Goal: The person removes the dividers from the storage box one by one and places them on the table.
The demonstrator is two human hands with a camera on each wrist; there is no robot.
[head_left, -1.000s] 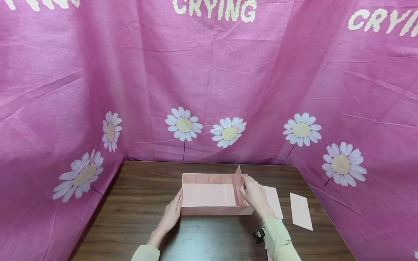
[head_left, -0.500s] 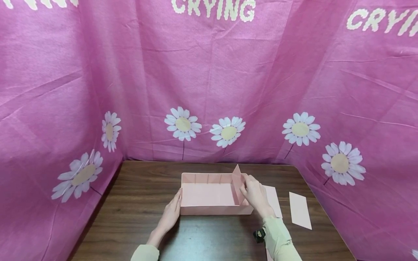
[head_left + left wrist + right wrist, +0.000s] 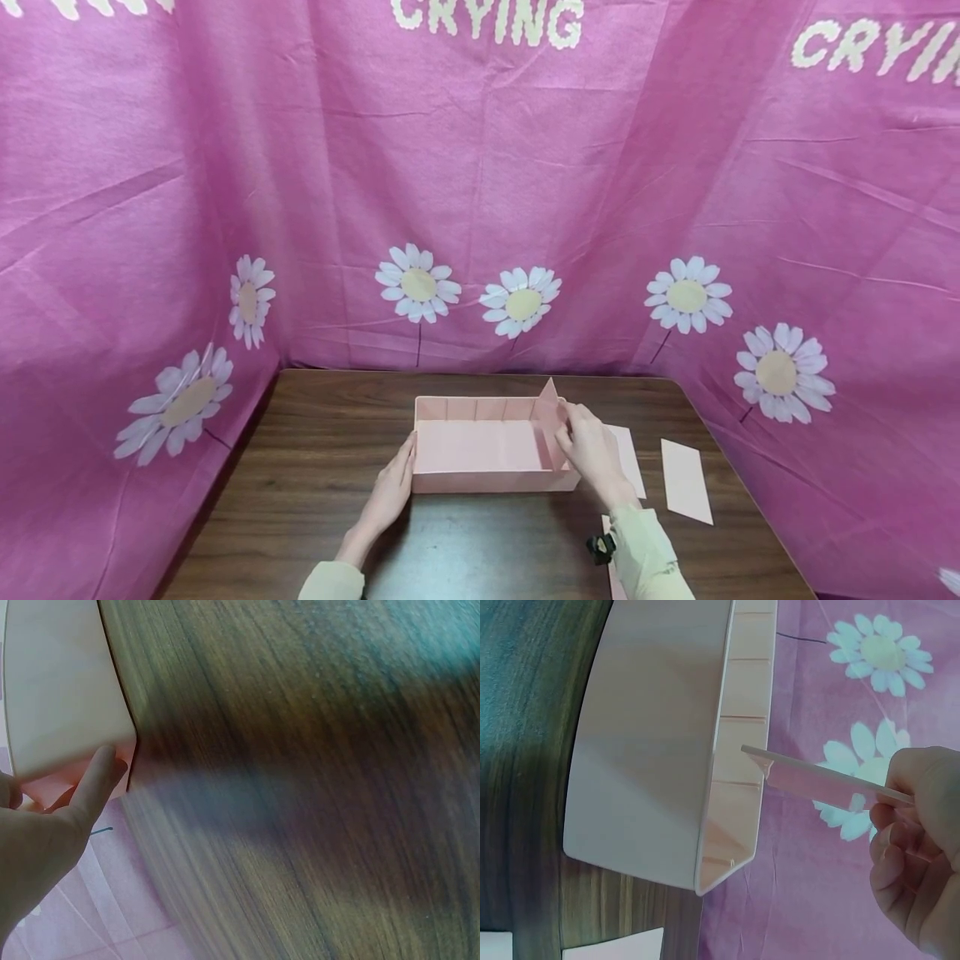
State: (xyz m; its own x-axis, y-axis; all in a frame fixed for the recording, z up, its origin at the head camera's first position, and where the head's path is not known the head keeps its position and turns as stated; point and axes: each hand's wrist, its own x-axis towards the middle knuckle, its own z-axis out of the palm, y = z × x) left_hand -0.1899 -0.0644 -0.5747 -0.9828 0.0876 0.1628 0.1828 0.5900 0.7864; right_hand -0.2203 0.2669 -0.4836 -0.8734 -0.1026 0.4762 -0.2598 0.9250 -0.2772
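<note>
A long, shallow pink box (image 3: 495, 482) with slots along its inner far wall sits on the wooden table. My left hand (image 3: 388, 492) rests against the box's left end; in the left wrist view one finger (image 3: 94, 780) lies stretched along that end wall. Near the box's right end, my right hand (image 3: 591, 450) pinches a thin pink divider panel (image 3: 549, 410) between thumb and fingers. The divider stands upright and tilted, its pointed top corner above the rim. In the right wrist view the divider (image 3: 817, 778) shows edge-on over the slotted wall.
Two flat pale pink panels lie to the right, one panel (image 3: 630, 467) partly behind my right wrist, another panel (image 3: 686, 482) farther right. A third panel (image 3: 612, 575) shows beneath the right forearm. A pink curtain (image 3: 480, 167) with daisies surrounds the table (image 3: 322, 425).
My right hand has shifted slightly to the right with the divider, whose tilt has changed a little. The left hand stays against the box's end.
</note>
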